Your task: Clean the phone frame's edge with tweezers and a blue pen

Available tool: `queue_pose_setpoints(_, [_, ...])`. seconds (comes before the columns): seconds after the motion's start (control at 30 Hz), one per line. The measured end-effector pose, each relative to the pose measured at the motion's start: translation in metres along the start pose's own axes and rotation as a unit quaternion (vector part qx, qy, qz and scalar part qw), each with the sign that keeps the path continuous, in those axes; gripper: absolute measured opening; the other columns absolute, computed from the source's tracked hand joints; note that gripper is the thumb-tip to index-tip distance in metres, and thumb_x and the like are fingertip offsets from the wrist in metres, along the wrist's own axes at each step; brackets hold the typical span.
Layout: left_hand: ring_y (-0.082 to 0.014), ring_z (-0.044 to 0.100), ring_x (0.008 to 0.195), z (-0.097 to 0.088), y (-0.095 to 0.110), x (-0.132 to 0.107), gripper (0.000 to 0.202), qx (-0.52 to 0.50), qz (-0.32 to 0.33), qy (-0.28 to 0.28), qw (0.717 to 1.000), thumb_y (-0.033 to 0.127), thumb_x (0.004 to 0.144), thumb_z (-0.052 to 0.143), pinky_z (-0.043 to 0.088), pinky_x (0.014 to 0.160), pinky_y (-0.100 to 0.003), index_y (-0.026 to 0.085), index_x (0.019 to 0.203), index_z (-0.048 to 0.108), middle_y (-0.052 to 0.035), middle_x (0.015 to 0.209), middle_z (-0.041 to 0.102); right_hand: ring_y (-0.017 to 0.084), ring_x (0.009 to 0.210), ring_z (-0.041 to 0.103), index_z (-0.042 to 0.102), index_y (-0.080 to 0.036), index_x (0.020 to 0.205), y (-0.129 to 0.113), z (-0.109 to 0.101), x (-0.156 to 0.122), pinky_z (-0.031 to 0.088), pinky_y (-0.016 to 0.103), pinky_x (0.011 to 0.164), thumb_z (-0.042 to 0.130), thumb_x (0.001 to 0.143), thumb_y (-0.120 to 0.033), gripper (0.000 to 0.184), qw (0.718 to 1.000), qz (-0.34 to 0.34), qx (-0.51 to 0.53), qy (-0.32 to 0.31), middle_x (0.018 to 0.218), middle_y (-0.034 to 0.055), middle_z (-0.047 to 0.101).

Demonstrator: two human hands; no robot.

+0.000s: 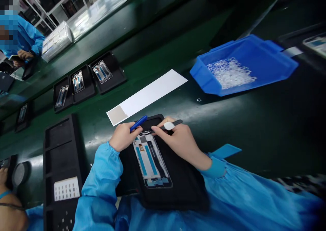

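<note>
An opened phone housing (152, 159) with blue strips lies in a black foam tray (183, 193) close in front of me. My left hand (123, 136) is closed around a blue pen-like tool (139, 123), its fingers at the phone's top left corner. My right hand (178, 139) pinches dark tweezers (177, 122) with a white piece around them. Their tips point at the phone's top edge, and whether they hold a small part cannot be made out.
Beyond the tray lies a white strip (152, 95). A blue bin (267, 71) of small white parts stands at right. Trays with phone housings (77, 81) stand at back left. Left of me is a compartmented black tray (58, 132). Another person's arm (10, 207) shows at lower left; someone sits opposite.
</note>
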State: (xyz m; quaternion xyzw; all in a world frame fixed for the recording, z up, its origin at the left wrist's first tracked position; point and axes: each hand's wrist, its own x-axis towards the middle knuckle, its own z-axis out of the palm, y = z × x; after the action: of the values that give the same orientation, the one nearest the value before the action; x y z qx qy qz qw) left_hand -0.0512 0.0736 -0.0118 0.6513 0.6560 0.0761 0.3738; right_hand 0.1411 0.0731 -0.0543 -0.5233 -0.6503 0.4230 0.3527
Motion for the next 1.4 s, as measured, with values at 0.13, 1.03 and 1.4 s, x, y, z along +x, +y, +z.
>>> queue_pose_setpoints(0.13, [-0.0125,0.051,0.06,-0.001,0.001,0.002,0.023,0.016,-0.007,-0.022,1.0,0.035,0.086,0.053,0.037,0.058,-0.023,0.019,0.081,0.069,0.0024,0.064,0.061,0.019,0.054,0.059,0.059,-0.021,0.068,0.0,0.0,0.002,0.044,0.033,0.058,0.057,0.088,-0.044,0.03,1.0,0.0,-0.019,-0.006,0.056,0.0011,0.06])
queue_pose_setpoints(1.03, [-0.0228,0.066,0.083,0.007,0.019,-0.006,0.014,0.164,-0.05,-0.004,0.985,0.033,0.089,0.057,0.044,0.07,-0.027,0.026,0.095,0.068,-0.0021,0.085,0.072,0.023,0.073,0.06,0.056,-0.023,0.074,0.002,-0.003,-0.005,0.045,0.036,0.066,0.053,0.09,-0.046,0.028,0.999,-0.036,-0.031,-0.005,0.074,0.0049,0.064])
queue_pose_setpoints(1.4, [-0.0227,0.067,0.087,0.012,0.015,-0.017,0.015,0.088,-0.039,0.06,0.994,0.03,0.087,0.06,0.049,0.079,-0.03,0.025,0.097,0.069,-0.0011,0.09,0.073,0.022,0.068,0.06,0.056,-0.023,0.071,0.006,0.002,-0.001,0.044,0.038,0.071,0.054,0.089,-0.044,0.028,0.992,-0.119,-0.031,0.019,0.07,0.003,0.063])
